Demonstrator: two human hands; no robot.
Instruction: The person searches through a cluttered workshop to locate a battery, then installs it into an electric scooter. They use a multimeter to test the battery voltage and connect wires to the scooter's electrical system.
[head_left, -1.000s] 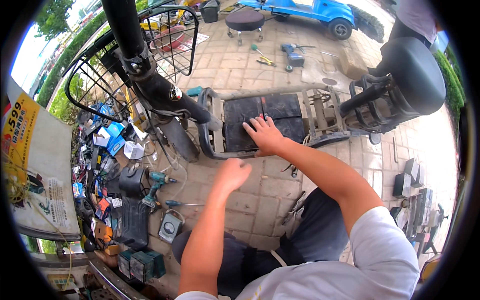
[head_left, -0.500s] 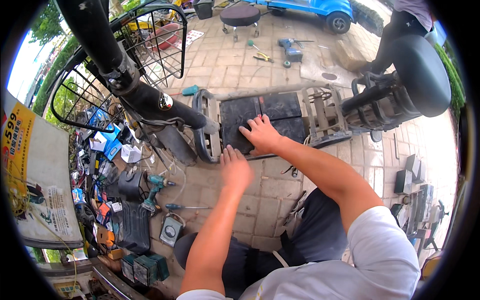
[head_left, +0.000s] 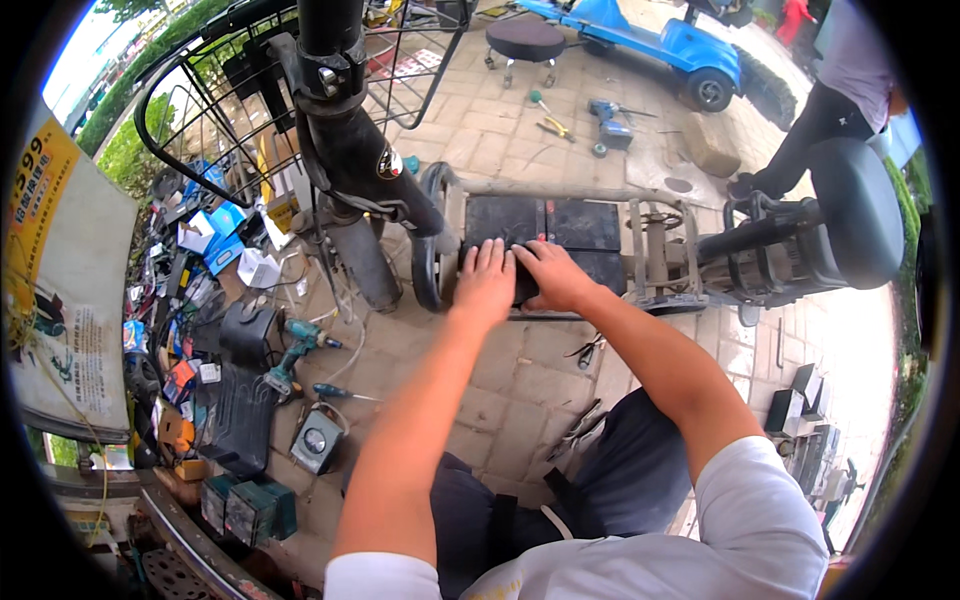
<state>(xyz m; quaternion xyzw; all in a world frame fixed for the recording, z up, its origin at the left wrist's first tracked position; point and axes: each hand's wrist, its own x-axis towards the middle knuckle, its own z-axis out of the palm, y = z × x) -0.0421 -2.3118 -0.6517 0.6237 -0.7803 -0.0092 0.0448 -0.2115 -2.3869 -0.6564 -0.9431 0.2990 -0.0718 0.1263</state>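
Observation:
Black battery blocks [head_left: 582, 222] lie side by side in the open footwell frame [head_left: 455, 215] of an electric bike, with a bit of red between them. My left hand [head_left: 486, 285] rests with outstretched fingers on the near left block. Close beside it, my right hand [head_left: 553, 278] presses on the same block, thumb toward the left hand and fingers reaching over the top. Neither hand grips anything that shows. Both palms hide much of the near block. Small pliers [head_left: 587, 350] lie on the paving just in front of the frame.
The bike's steering column [head_left: 345, 150] and wire basket [head_left: 200, 150] rise at left, its saddle [head_left: 858, 215] at right. A teal drill [head_left: 292, 355], screwdriver [head_left: 345, 392] and heaped parts lie left. Behind are a blue drill [head_left: 608, 125], a stool [head_left: 525, 40] and another person [head_left: 840, 110].
My left hand has moved from the frame's near edge onto the battery block, next to my right hand. The right hand stays on the batteries. The whole view has shifted slightly.

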